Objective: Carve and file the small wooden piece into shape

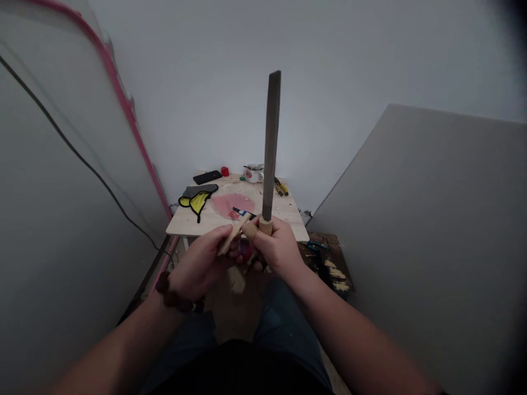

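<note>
My left hand (pixel 212 253), with a dark bead bracelet (pixel 171 293) at the wrist, is closed on a small flat piece of wood (pixel 234 235) that slants up to the right. In my right hand (pixel 280 247) is a file (pixel 272 145), its long grey blade pointing straight up and its wooden handle (pixel 265 225) gripped in the fist. The right thumb, wrapped in a tan covering (pixel 249 230), lies close to the wood's upper end; whether it touches I cannot tell. Both hands meet in front of the near edge of a small table (pixel 191 225).
On the table lie a grey-and-yellow cloth item (pixel 198 197), a black phone (pixel 207 177), a red cap (pixel 224 171), a white mug (pixel 252 174), yellow-handled pliers (pixel 282 188) and a pink round patch (pixel 233 202). Wall panels (pixel 432 219) stand close on both sides. A dark low surface (pixel 329 258) holds blue-handled pliers (pixel 318 246).
</note>
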Demonstrator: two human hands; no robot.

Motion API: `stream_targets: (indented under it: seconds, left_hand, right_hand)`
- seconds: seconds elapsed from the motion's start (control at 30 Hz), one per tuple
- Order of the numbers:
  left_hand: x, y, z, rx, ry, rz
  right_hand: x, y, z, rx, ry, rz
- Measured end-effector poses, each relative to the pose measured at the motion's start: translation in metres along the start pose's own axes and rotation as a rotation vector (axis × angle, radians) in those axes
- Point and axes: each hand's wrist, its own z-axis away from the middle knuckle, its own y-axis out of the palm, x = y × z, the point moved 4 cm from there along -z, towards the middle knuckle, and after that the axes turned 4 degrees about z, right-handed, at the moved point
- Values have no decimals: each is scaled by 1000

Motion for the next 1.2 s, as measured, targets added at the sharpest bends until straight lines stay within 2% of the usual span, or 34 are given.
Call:
stream_targets:
  seconds: [0.1, 0.17, 0.37, 0.43, 0.53, 0.63, 0.73, 0.9, 1.03, 1.1, 1.2]
  left_hand:
    - [5, 4, -3, 121, -166, 150]
    - [8, 1, -5, 131, -204, 207]
    - [8, -18, -15, -39, -162, 285]
    - [5, -18, -15, -30, -158, 315]
    - [0, -15, -11, 12, -137, 334]
    - [-3, -14, -6, 24, -96, 311]
    - [-4, -13, -5, -1, -53, 264]
    - [-5, -15, -14, -190, 87, 315]
    - [1, -27, -28, -339, 189, 333]
    - [4, -35, -35, -408, 286, 298]
    - [5, -41, -45, -428, 449, 218]
  right_hand:
    - [2, 1, 1, 42, -20, -23]
    - [4, 2, 2, 60, -27, -50]
    - [5, -3, 14, 111, -11, -115]
    - [-3, -10, 16, 119, 2, -80]
    - [-30, -21, 16, 68, 27, 49]
    - [-67, -28, 21, 24, 70, 95]
    - [-96, -29, 37, 24, 21, 82]
    - [-121, -15, 74, 74, -117, 224]
    - [-143, -1, 95, 136, -76, 291]
    - [-154, 2, 104, 136, -75, 300]
    - [-165, 6, 113, 154, -123, 272]
